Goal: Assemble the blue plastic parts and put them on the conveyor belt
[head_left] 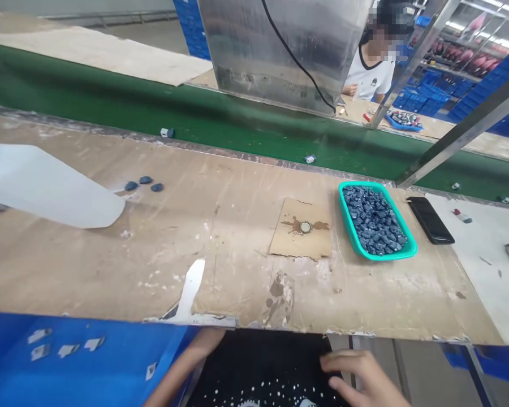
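Note:
My right hand (358,370) is below the table's front edge, by the black garment in my lap. Its fingers are apart and nothing shows in it. At the table edge my left hand (212,339) is only partly visible, its fingers hidden beneath the edge. On the table in front lies a piece of brown cardboard (286,243) with dark wet stains. A small round metal cap (305,227) with a crimped rim rests on it. To its right stands a teal basket (409,251) filled with small dark blue parts (373,220). Neither hand touches these things.
A black phone (431,220) lies right of the basket. A white translucent object (46,183) reaches in from the left, near three dark pieces (145,180). A blue bin (123,345) holds several small pieces at lower left. Behind the green belt (246,133), a person (371,68) sits.

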Motion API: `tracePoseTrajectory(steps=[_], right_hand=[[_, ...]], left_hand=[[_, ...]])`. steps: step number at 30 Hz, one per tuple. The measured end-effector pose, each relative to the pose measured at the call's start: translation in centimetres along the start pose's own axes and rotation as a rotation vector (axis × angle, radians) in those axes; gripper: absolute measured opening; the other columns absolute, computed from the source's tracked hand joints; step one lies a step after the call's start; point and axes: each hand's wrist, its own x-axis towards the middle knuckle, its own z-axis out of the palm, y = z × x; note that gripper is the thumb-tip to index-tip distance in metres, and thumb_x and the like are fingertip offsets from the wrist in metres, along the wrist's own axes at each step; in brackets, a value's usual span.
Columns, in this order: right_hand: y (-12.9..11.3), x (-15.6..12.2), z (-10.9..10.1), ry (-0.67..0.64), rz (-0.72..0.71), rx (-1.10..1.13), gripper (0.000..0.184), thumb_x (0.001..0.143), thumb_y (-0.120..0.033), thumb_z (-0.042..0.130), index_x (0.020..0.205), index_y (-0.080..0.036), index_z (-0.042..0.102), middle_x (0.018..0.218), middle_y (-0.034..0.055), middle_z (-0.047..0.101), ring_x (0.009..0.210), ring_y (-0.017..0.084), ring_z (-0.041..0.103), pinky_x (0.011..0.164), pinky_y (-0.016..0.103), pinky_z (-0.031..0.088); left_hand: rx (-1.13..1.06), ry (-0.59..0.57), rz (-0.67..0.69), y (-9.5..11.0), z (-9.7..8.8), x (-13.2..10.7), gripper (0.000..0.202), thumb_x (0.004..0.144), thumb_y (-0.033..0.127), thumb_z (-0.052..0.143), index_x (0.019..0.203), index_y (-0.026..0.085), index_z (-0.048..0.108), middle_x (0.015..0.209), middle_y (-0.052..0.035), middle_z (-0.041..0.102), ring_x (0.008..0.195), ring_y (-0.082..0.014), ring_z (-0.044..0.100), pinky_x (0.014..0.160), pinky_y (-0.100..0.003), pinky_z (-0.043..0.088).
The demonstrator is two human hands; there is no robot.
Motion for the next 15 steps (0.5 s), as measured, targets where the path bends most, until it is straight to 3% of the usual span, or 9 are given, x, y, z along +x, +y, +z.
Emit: tracePoseTrajectory(steps=[2,4,5,6,7,9,11,13,15], right_hand=[[-1.5,0.3,-4.1,0.209,-0.092,0.002,0.02,0.082,-0.03,0.047,0.09,-0.031,0.066,0.072,0.0004,0.068,0.07,0.021,0.064,0.068,0.033,0.052],[-2.8,3.3,-8.6,0.607,-0.129,-0.139,0.017,0.08,-0.027,0.052,0.093,-0.03,0.063,0.072,0.0009,0.066,0.071,0.021,0.062,0.07,0.033,0.05],[-3.3,5.6,-10.5,0.724,-0.175,-0.234,0.016,0.078,-0.028,0.054,0.092,-0.029,0.063,0.078,0.0026,0.065,0.074,0.022,0.061,0.072,0.034,0.049],[-3.6,8.3,-12.1,0.731,-0.237,-0.309,0.017,0.078,-0.03,0.053,0.092,-0.027,0.063,0.085,0.0048,0.064,0.076,0.022,0.061,0.072,0.035,0.048],[-3.7,11.0,-13.2,0.68,-0.275,-0.376,0.021,0.079,-0.032,0.051,0.095,-0.025,0.063,0.092,0.0069,0.062,0.075,0.022,0.06,0.072,0.037,0.048],[-3.5,15.9,-14.1,0.584,-0.343,-0.495,0.03,0.078,-0.037,0.047,0.098,-0.022,0.063,0.097,0.0107,0.059,0.075,0.025,0.06,0.07,0.042,0.049],[-2.7,19.1,-14.0,0.539,-0.386,-0.548,0.03,0.076,-0.04,0.045,0.094,-0.023,0.064,0.094,0.0122,0.058,0.082,0.032,0.059,0.074,0.05,0.046],[-0.9,20.6,-14.0,0.526,-0.376,-0.491,0.022,0.074,-0.04,0.047,0.086,-0.034,0.064,0.085,0.0099,0.06,0.081,0.035,0.059,0.074,0.054,0.045],[1.7,21.2,-14.6,0.466,-0.314,-0.324,0.02,0.069,-0.044,0.052,0.086,-0.05,0.061,0.088,0.0088,0.062,0.082,0.038,0.058,0.071,0.056,0.042]], left_hand=[[0.055,-0.11,0.034,1.3,-2.7,-2.1,0.036,0.07,0.037,0.059,0.105,0.028,0.063,0.112,-0.0023,0.061,0.109,-0.0284,0.052,0.097,-0.044,0.038],[0.06,-0.305,0.149,4.4,-6.7,-4.5,0.045,0.064,0.036,0.063,0.108,0.03,0.061,0.113,-0.0018,0.061,0.108,-0.0279,0.053,0.095,-0.041,0.039],[0.042,-0.483,0.215,6.4,-8.8,-5.4,0.042,0.066,0.036,0.062,0.108,0.031,0.061,0.111,-0.0017,0.062,0.104,-0.0262,0.056,0.091,-0.039,0.043],[0.015,-0.558,0.288,8.6,-11.0,-5.8,0.039,0.071,0.036,0.059,0.109,0.031,0.06,0.109,-0.0014,0.063,0.102,-0.0235,0.057,0.09,-0.036,0.043],[-0.013,-0.54,0.35,10.7,-13.0,-5.7,0.035,0.074,0.034,0.055,0.109,0.031,0.06,0.11,-0.0008,0.062,0.102,-0.0207,0.057,0.09,-0.034,0.043],[-0.045,-0.353,0.465,14.0,-16.6,-3.3,0.027,0.077,0.031,0.051,0.101,0.027,0.064,0.105,-0.0023,0.065,0.098,-0.0178,0.059,0.086,-0.031,0.045],[-0.144,0.018,0.507,15.4,-20.0,1.7,0.022,0.077,0.028,0.052,0.093,0.021,0.064,0.096,-0.0059,0.066,0.087,-0.0161,0.062,0.076,-0.027,0.048],[-0.208,0.498,0.398,15.3,-23.6,7.8,0.027,0.079,0.021,0.049,0.104,0.017,0.057,0.103,-0.0081,0.062,0.086,-0.013,0.061,0.073,-0.024,0.048],[-0.19,0.784,0.246,14.9,-27.4,13.4,0.036,0.079,0.012,0.047,0.114,0.014,0.049,0.106,-0.0109,0.059,0.088,-0.0132,0.059,0.075,-0.026,0.047]])
